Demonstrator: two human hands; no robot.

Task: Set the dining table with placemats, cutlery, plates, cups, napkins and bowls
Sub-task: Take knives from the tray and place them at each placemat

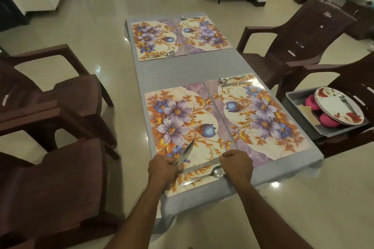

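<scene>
Four flowered placemats lie in two pairs along a grey-clothed counter [202, 62], long sides running across it, with brown chairs [293, 38] on both flanks. On the seat of the near right chair a grey tub [297, 115] carries floral plates [338, 106] leaning over pink bowls [328, 120]. On the nearest left placemat [182, 127], the left hand [163, 170] has its grip curled round the handle of a knife [185, 154], blade pointing away and rightward. The right hand [236, 164] is a closed fist at the end of a second knife [200, 167] lying crosswise; whether its grip holds that knife cannot be told. A spoon [204, 176] lies parallel just nearer, bowl to the right.
</scene>
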